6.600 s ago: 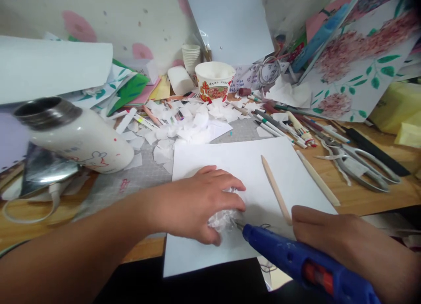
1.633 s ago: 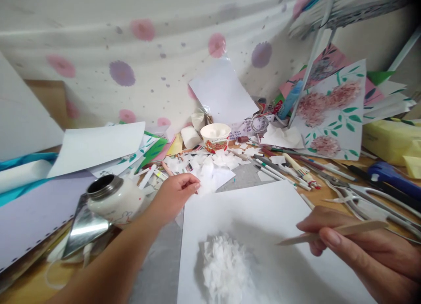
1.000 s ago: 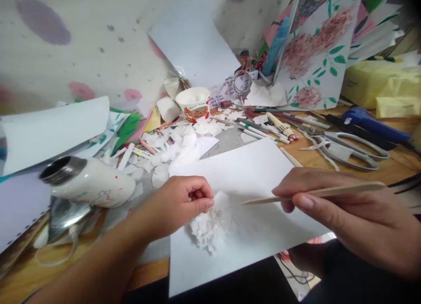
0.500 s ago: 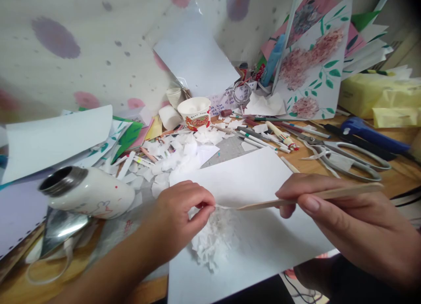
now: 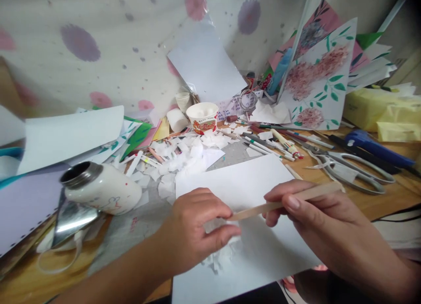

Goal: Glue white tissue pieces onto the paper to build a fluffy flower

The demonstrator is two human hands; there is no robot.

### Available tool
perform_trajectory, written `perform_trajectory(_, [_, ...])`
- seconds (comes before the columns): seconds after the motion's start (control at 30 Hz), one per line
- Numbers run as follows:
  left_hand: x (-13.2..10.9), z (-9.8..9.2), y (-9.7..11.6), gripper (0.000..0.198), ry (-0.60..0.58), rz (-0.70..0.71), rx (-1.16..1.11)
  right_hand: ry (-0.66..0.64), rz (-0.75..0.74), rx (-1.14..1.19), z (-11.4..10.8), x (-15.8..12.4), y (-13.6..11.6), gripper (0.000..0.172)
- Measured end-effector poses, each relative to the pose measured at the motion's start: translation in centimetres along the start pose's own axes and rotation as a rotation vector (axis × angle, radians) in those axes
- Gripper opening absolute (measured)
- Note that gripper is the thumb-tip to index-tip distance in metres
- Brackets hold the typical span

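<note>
A flat wooden stick (image 5: 259,211) is pinched in my right hand (image 5: 312,212), its tip pointing left. That tip meets the index fingertip of my left hand (image 5: 204,225). The thumb and index finger of my left hand are apart, with a small white bit by the thumb tip. Beneath them a cluster of crumpled white paper pieces (image 5: 217,258) sits on a white sheet (image 5: 263,260), partly hidden by my left hand.
A white open bottle (image 5: 108,188) leans at the left. Loose paper scraps (image 5: 194,150) and a paper bowl (image 5: 203,118) are behind the sheet. Pens, large scissors (image 5: 351,168) and a blue-handled tool (image 5: 378,150) lie at the right. Flower-decorated sheets stand behind.
The view has shifted, so the desk items appear further right and slightly lower. My left thumb and index finger have parted, and the stick's tip has come up against my left index finger.
</note>
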State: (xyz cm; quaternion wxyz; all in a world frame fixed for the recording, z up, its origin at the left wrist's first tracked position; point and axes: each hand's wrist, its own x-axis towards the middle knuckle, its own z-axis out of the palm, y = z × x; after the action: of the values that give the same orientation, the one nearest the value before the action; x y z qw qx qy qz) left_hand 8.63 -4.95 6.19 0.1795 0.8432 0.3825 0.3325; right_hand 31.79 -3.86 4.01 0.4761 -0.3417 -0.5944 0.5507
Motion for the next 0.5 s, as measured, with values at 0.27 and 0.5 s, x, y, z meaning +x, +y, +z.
perform_trajectory(0.27, [0.2, -1.6, -1.1, 0.017, 0.015, -0.165, -0.021, 0.214, -0.018, 0.183, 0.3, 1.5, -0.8, 0.016])
perform_trajectory(0.5, [0.4, -2.1, -3.4, 0.015, 0.189, -0.407, -0.044, 0.334, -0.024, 0.208, -1.2, 2.0, -1.6, 0.024])
